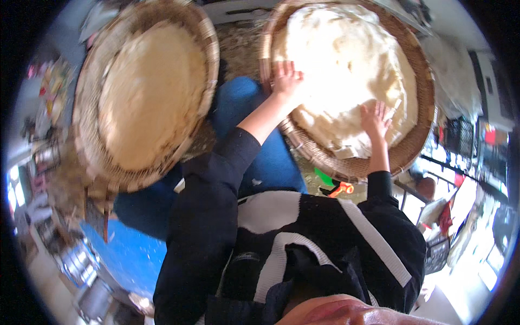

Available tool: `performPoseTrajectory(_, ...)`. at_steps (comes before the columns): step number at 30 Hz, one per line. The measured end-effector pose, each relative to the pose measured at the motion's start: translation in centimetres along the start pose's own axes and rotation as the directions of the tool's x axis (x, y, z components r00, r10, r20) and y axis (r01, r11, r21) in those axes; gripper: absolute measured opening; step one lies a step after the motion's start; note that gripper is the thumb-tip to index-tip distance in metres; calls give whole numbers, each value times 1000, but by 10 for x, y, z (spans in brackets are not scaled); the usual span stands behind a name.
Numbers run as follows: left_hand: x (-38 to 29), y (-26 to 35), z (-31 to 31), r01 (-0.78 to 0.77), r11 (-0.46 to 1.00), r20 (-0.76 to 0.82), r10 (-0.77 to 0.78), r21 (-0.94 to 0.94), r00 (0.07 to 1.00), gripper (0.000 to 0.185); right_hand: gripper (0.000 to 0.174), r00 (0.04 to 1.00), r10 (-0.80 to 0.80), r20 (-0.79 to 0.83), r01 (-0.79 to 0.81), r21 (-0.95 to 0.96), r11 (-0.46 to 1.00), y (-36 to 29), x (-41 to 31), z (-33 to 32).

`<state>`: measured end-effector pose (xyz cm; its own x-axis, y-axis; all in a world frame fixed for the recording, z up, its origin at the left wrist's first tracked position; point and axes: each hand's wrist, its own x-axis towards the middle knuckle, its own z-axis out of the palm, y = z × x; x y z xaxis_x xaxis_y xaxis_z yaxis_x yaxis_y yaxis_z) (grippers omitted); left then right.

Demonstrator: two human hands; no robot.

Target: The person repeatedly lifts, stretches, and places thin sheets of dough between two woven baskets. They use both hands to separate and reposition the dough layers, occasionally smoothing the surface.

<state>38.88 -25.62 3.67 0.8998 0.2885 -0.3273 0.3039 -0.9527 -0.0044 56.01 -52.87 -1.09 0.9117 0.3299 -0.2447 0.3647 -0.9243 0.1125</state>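
In front of me on the right is a large round woven basket (422,134), holding a crumpled white sheet, cloth or dough (337,53); overexposure hides which. My left hand (287,81) rests at the sheet's left edge, close to the basket rim, fingers extended. Lower right, my right hand (375,120) lies on the folded near side of the sheet with its fingers spread. Neither hand shows anything gripped. A second woven basket (87,134) on the left carries a smoother, pale, rounded mass (154,93), blurred and untouched.
My knee in blue trousers (264,158) sits between the two baskets. Under the right basket's near rim lies an orange and green object (341,188). A blue surface (126,252) is at lower left, beside metal pots (79,264). Black crates (461,136) stand at far right.
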Motion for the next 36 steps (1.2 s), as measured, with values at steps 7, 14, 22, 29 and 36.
performPoseTrajectory(7, -93, -135, 11, -90, 987, -798, -56, -137, 600, 34, 59, 729, -442, -523, 682, 508, 526, -122, -95, -34)
performPoseTrajectory(14, -226, -269, 126, 244, 868, -352, -412, -433, 841, 26, 53, 517, -688, -509, 856, 303, 419, -236, -233, -56)
performPoseTrajectory(22, -229, -337, 169, 244, 750, -286, -500, -615, 817, 32, 53, 580, -640, -504, 812, 417, 408, -244, -226, -51)
performPoseTrajectory(29, -193, -333, 183, 181, 572, -178, -514, -800, 839, 18, 52, 593, -634, -497, 805, 375, 459, -252, -231, -53)
performPoseTrajectory(36, -205, -316, 178, 196, 543, -72, -433, -817, 899, 58, 50, 604, -630, -488, 797, 356, 488, -258, -232, -51)
